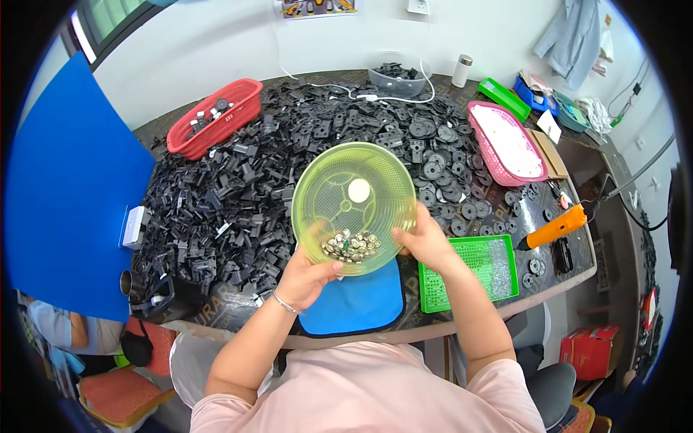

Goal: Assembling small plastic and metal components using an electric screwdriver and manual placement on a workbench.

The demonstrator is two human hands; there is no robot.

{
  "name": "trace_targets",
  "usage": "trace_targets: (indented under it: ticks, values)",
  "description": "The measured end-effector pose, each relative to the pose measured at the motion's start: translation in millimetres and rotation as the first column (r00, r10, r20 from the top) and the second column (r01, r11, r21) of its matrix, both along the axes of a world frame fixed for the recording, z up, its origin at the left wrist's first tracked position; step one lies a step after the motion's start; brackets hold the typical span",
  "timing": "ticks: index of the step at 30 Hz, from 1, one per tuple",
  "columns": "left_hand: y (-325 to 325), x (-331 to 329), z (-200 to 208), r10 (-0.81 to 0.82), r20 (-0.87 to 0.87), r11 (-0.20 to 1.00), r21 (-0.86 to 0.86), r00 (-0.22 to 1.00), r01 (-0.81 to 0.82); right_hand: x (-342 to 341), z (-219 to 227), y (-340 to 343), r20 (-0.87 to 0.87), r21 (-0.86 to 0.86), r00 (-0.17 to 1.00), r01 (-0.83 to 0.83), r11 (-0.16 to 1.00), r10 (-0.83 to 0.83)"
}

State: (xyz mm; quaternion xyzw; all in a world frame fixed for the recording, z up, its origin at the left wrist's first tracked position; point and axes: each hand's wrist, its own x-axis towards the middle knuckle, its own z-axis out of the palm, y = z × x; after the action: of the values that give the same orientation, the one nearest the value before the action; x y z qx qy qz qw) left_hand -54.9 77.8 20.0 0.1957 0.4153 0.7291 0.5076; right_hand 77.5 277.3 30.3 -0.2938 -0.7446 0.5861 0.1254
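While the left hand and right hand hold a yellow-green colander above the tabletop near its front edge, each grip pinches the rim, one lower left, one right, with small metal pieces heaped by the near wall and a pale round piece farther in. Below, a blue mat at the front edge, green tray to its right, orange power screwdriver toward the right edge; black plastic parts cover the left and middle, red basket near the back-left corner.
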Motion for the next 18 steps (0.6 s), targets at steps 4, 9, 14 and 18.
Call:
trace_targets:
  ticks: [4, 9, 14, 18]
  values:
    - [-27.3, 2.5, -3.6, 0.086, 0.060, 0.996, -0.033, 0.994, -0.084, -12.7, 27.6, -23.7, -0.253, 0.796, 0.964, 0.155, 0.585, 0.088]
    - [-41.0, 17.5, 1.9, 0.175, 0.112, 0.984, -0.052, 0.978, -0.171, -40.2, 25.4, -61.0, 0.344, 0.577, 0.846, -0.533, 0.619, 0.408]
    - [-56.6, 24.0, 1.5, 0.239, 0.117, 0.969, -0.088, 0.964, -0.229, -64.7, 14.8, -86.2, 0.486, 0.318, 0.675, -0.728, 0.608, 0.555]
    - [-69.7, 22.7, -3.4, 0.210, 0.131, 0.973, -0.131, 0.969, -0.193, -72.0, 0.5, -102.2, 0.331, 0.292, 0.705, -0.708, 0.642, 0.627]
